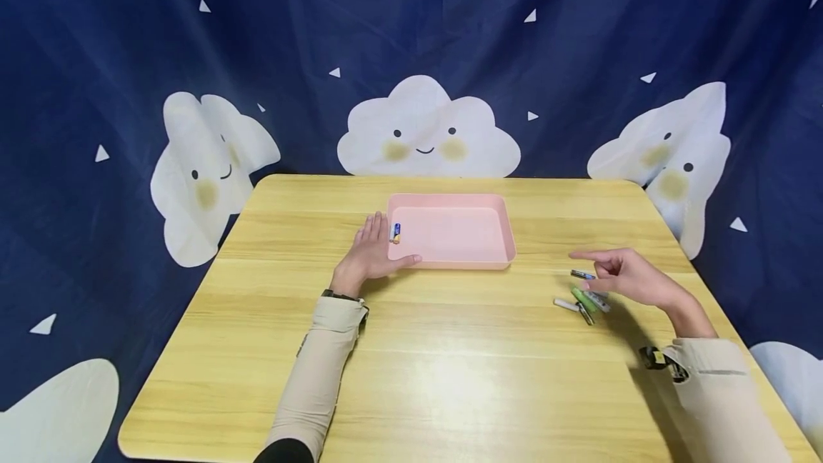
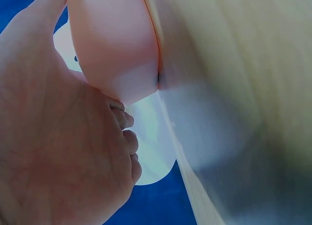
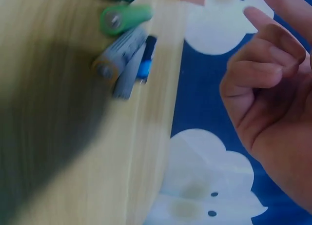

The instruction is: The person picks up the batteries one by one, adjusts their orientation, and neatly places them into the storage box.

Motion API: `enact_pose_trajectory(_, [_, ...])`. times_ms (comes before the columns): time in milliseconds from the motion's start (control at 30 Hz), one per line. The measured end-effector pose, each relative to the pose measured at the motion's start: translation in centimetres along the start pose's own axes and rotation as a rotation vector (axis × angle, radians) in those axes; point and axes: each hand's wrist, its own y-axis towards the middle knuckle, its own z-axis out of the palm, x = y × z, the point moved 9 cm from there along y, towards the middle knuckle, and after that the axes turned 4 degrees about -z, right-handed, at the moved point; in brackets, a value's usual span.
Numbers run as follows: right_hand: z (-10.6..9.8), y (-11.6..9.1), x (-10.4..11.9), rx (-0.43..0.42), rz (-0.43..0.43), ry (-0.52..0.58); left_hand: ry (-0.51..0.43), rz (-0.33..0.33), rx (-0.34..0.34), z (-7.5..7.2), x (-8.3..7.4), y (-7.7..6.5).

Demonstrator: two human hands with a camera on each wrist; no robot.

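A shallow pink tray (image 1: 450, 264) lies toward the back of the table. My left hand (image 1: 371, 250) rests along its left side, fingers straight and thumb reaching over the front left corner. Against the tray's inner left wall lies a blue-and-gold battery (image 1: 396, 233) beside a paler one. My right hand (image 1: 633, 279) hovers above a loose group of batteries, index finger extended and the others bent, with nothing held. The group includes a thick green battery (image 1: 583, 299), a grey battery (image 3: 119, 51), a white battery (image 1: 566, 304) and a black-and-blue battery (image 1: 581, 274).
The wooden table (image 1: 437, 370) has rounded corners. Behind it hangs a dark blue curtain (image 1: 386, 20) with white smiling clouds, close to the back edge. Cuffs with wrist cameras are on both arms, the right one (image 1: 654, 359) hanging low over the table.
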Motion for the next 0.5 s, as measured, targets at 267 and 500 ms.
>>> enact_pose_trajectory(267, [1.4, -1.1, -1.1, 0.166, -0.052, 0.072, 0.008, -0.002, -0.012, -0.3, 0.0, -0.1])
enact_pose_trajectory(500, [2.2, -1.7, -2.0, 0.252, -0.065, 0.084, -0.01, -0.005, -0.006, -0.3, -0.1, -0.2])
